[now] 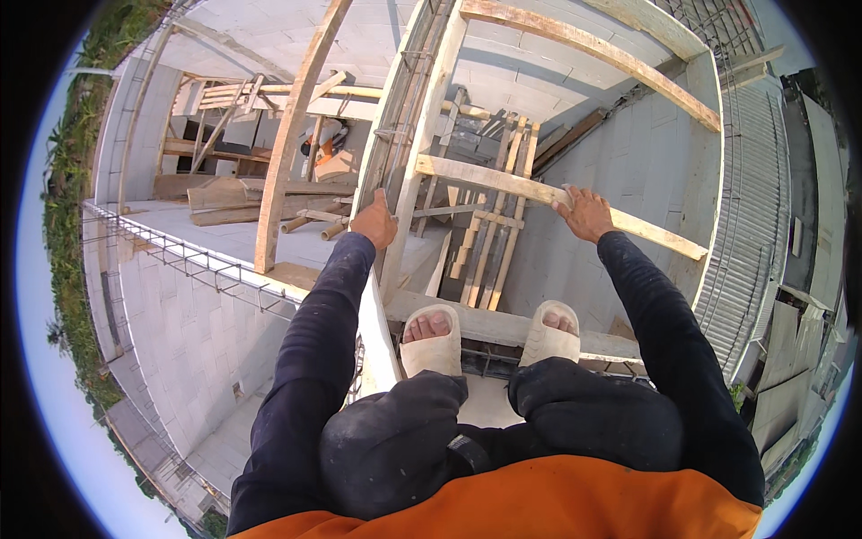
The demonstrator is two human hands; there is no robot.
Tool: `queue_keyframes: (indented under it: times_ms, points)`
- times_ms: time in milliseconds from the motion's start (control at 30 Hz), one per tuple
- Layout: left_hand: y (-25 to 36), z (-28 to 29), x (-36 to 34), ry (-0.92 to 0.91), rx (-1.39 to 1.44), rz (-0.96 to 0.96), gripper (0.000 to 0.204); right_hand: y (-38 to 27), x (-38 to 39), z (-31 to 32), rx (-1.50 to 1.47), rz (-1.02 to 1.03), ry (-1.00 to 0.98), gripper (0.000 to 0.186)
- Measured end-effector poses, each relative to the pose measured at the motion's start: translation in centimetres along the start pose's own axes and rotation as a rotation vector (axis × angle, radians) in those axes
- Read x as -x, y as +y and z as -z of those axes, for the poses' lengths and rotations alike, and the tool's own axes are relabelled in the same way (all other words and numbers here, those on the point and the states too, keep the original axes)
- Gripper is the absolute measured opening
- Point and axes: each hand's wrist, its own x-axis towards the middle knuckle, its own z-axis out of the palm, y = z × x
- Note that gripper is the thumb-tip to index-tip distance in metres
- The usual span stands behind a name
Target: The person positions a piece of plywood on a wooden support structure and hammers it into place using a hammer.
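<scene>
My left hand [375, 221] grips a long formwork board [371, 166], one finger stretched along it. Beside that board runs a channel with steel reinforcing bars [395, 135], closed off by a second board [429, 108]. My right hand [588, 214] is closed over a wooden batten [503, 181], which spans to the frame's right side; its fingertips curl over the wood. Both arms reach forward in dark sleeves. I crouch in beige slide sandals [432, 340] on a narrow wall top with a board [503, 325] along its edge.
Below, a wooden ladder [494, 238] stands in a deep block-walled space. Timber planks [233, 193] lie to the left, where a person in orange [334, 142] is partly visible. Rebar [189, 260] lines the left wall top. Corrugated roofing [750, 216] lies at right.
</scene>
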Motion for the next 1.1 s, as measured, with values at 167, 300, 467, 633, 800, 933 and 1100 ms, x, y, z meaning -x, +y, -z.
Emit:
queue_keyframes:
  times_ms: [167,300,467,633,800,933,1100]
  points:
    - [1.7,-0.2,-0.1,0.014,-0.066,0.033,0.071,0.9,0.8,-0.1,0.012,0.007,-0.003,0.071]
    - [1.3,-0.3,-0.5,0.014,-0.073,0.036,0.074,1.2,0.1,-0.4,0.014,0.017,0.021,0.072]
    - [0.1,-0.5,-0.3,0.013,-0.004,0.007,0.072,0.8,-0.4,-0.8,0.026,0.000,0.017,0.070]
    - [1.8,-0.1,-1.0,-0.035,-0.016,0.026,0.081,1.2,0.3,-0.3,0.009,-0.008,0.015,0.067]
    - [-0.8,-1.2,-1.0,-0.030,-0.037,0.015,0.081,-0.1,0.0,0.0,0.015,0.027,0.012,0.068]
    - [0.6,-0.6,-1.3,-0.034,-0.031,0.020,0.079,0.7,0.1,-0.7,0.008,0.043,0.056,0.068]
    - [1.4,0.6,-0.1,-0.057,-0.015,0.016,0.078,0.7,0.1,-1.1,0.051,0.041,0.046,0.066]
